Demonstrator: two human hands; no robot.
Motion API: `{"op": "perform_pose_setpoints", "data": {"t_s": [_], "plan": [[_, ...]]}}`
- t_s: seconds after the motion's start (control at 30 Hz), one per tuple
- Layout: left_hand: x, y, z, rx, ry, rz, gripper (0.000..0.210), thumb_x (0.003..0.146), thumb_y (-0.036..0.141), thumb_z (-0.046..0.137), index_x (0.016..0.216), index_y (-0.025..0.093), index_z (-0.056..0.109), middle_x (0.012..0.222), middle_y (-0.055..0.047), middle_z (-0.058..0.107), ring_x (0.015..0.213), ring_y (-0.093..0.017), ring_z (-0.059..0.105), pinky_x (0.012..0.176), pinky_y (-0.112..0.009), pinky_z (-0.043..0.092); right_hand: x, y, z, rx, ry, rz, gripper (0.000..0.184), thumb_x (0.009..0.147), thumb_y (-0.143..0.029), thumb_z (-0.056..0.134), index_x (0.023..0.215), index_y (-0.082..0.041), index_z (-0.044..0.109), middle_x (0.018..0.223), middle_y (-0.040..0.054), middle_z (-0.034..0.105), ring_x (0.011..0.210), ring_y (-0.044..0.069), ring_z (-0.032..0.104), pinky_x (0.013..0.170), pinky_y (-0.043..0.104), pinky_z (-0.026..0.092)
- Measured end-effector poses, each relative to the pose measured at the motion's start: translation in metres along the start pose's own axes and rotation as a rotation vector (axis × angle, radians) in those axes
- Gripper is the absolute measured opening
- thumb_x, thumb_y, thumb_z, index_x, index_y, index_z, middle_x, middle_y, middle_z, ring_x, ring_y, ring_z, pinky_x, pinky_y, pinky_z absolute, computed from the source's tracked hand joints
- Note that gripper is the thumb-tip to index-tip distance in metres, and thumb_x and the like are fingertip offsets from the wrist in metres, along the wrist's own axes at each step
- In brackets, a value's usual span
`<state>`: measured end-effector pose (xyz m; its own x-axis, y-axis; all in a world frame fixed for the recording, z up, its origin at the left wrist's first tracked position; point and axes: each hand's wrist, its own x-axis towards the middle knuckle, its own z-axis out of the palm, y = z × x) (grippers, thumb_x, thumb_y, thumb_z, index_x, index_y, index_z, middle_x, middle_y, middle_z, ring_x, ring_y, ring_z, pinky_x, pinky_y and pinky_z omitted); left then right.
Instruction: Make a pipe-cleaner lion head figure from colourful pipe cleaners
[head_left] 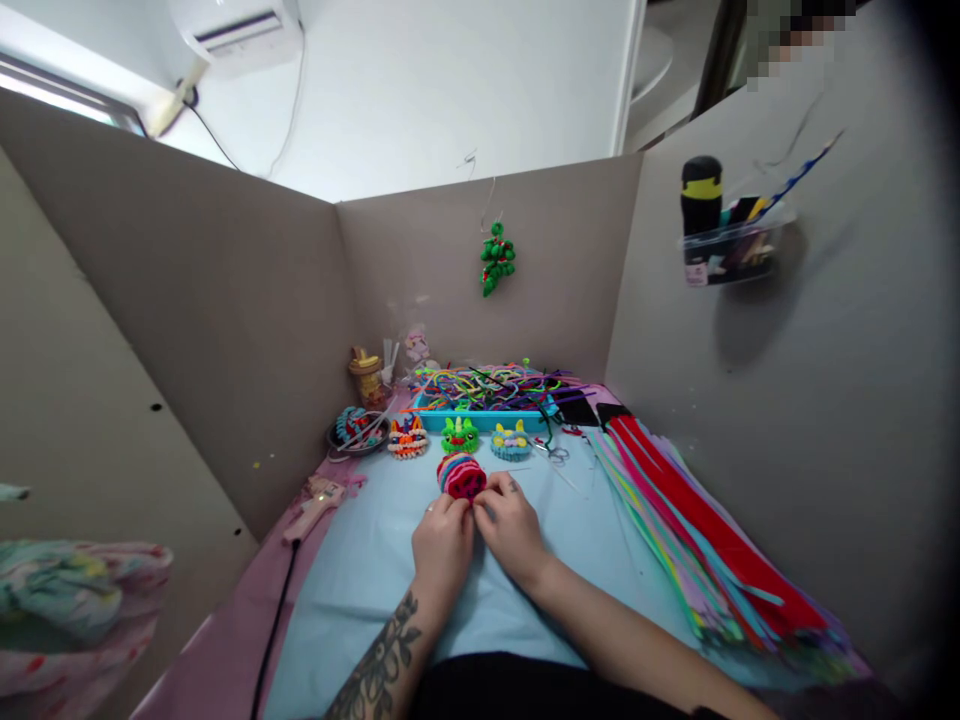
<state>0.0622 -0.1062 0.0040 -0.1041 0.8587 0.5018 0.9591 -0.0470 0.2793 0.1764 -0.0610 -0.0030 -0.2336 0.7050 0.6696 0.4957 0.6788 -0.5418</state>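
Note:
In the middle of the head view is a small round pipe-cleaner figure (pixel 462 476). It has red, pink, white and blue stripes, and dark spots mark its red front. My left hand (pixel 442 543) pinches its lower edge, thumb and finger together. From the other side, my right hand (pixel 514 520) grips the same edge with closed fingertips, close against the left. What lies exactly between the fingertips is too small to make out. Just behind stand an orange-and-white pipe-cleaner figure (pixel 408 438), a green one (pixel 460 436) and a light-blue one with yellow ears (pixel 511 440).
A blue tray (pixel 480 421) heaped with loose pipe cleaners stands at the back. Scissors (pixel 553 453) lie right of the figures. Bundled pipe cleaners (pixel 682 500) run along the right side. At left are a pink glue gun (pixel 315 508) with a black cord and a dark bowl (pixel 358 437).

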Motion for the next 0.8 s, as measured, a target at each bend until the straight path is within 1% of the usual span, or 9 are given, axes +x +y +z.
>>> {"op": "perform_pose_setpoints", "data": {"t_s": [0.07,0.17,0.23,0.3,0.37,0.47,0.53,0.7,0.8], "plan": [[0.001,-0.001,0.0,0.05,-0.03,0.0,0.022,0.086,0.019,0.045,0.084,0.021,0.067,0.084,-0.004,0.065,0.081,-0.017,0.059,0.071,-0.026,0.043,0.0,0.001,0.0,-0.028,-0.025,-0.009,0.018,0.076,-0.007,0.054,0.067,-0.019,0.063,0.085,0.006,0.053,0.082,0.019,0.052,0.073,0.031,0.047],[0.001,-0.002,0.001,0.118,-0.07,0.018,0.021,0.085,0.016,0.046,0.082,0.021,0.066,0.085,-0.005,0.065,0.081,-0.018,0.058,0.071,-0.026,0.041,0.0,0.003,0.0,-0.112,-0.046,-0.063,0.018,0.076,-0.007,0.054,0.068,-0.02,0.063,0.088,0.0071,0.054,0.084,0.021,0.051,0.074,0.033,0.046],[0.001,-0.003,0.002,0.108,-0.089,0.011,0.021,0.085,0.016,0.046,0.082,0.021,0.066,0.086,-0.006,0.066,0.081,-0.018,0.058,0.07,-0.026,0.041,0.0,0.004,0.0,-0.167,-0.068,-0.097,0.017,0.077,-0.007,0.054,0.071,-0.02,0.064,0.09,0.0078,0.055,0.085,0.022,0.049,0.073,0.033,0.046],[0.0,-0.004,0.004,0.034,-0.097,-0.026,0.021,0.085,0.018,0.045,0.083,0.021,0.067,0.086,-0.005,0.066,0.078,-0.017,0.059,0.068,-0.025,0.04,0.0,0.005,0.0,-0.197,-0.089,-0.102,0.017,0.077,-0.008,0.055,0.071,-0.021,0.063,0.09,0.008,0.055,0.086,0.022,0.049,0.072,0.034,0.046],[-0.001,-0.006,0.007,-0.095,-0.097,-0.08,0.022,0.085,0.02,0.045,0.083,0.02,0.066,0.082,-0.004,0.067,0.073,-0.015,0.059,0.064,-0.024,0.039,0.0,0.003,0.001,-0.189,-0.099,-0.086,0.016,0.077,-0.008,0.055,0.069,-0.02,0.063,0.089,0.0077,0.055,0.085,0.022,0.049,0.072,0.034,0.046],[-0.002,-0.008,0.012,-0.321,-0.109,-0.165,0.022,0.083,0.022,0.045,0.073,0.017,0.064,0.066,-0.001,0.064,0.061,-0.012,0.055,0.057,-0.021,0.036,0.0,0.001,0.002,-0.136,-0.091,-0.066,0.018,0.076,-0.007,0.055,0.066,-0.02,0.062,0.087,0.0073,0.053,0.083,0.021,0.049,0.072,0.034,0.047],[-0.002,-0.009,0.014,-0.432,-0.107,-0.201,0.023,0.082,0.022,0.045,0.068,0.016,0.063,0.061,0.001,0.062,0.057,-0.012,0.054,0.055,-0.021,0.036,-0.001,0.001,0.002,-0.104,-0.09,-0.055,0.019,0.076,-0.006,0.053,0.066,-0.02,0.061,0.086,0.007,0.052,0.083,0.02,0.05,0.073,0.033,0.047],[-0.002,-0.009,0.016,-0.494,-0.074,-0.153,0.025,0.083,0.024,0.045,0.078,0.016,0.068,0.076,-0.003,0.067,0.07,-0.015,0.06,0.066,-0.023,0.043,-0.001,0.006,0.002,-0.09,-0.089,-0.066,0.02,0.077,-0.005,0.052,0.067,-0.019,0.062,0.087,0.0065,0.052,0.083,0.02,0.049,0.073,0.032,0.046],[-0.002,-0.009,0.016,-0.504,-0.042,-0.119,0.028,0.086,0.026,0.043,0.082,0.017,0.069,0.079,-0.004,0.068,0.073,-0.015,0.061,0.069,-0.024,0.045,-0.001,0.007,0.003,-0.117,-0.099,-0.08,0.021,0.078,-0.005,0.051,0.069,-0.02,0.062,0.086,0.0067,0.052,0.083,0.02,0.048,0.072,0.032,0.046]]}}
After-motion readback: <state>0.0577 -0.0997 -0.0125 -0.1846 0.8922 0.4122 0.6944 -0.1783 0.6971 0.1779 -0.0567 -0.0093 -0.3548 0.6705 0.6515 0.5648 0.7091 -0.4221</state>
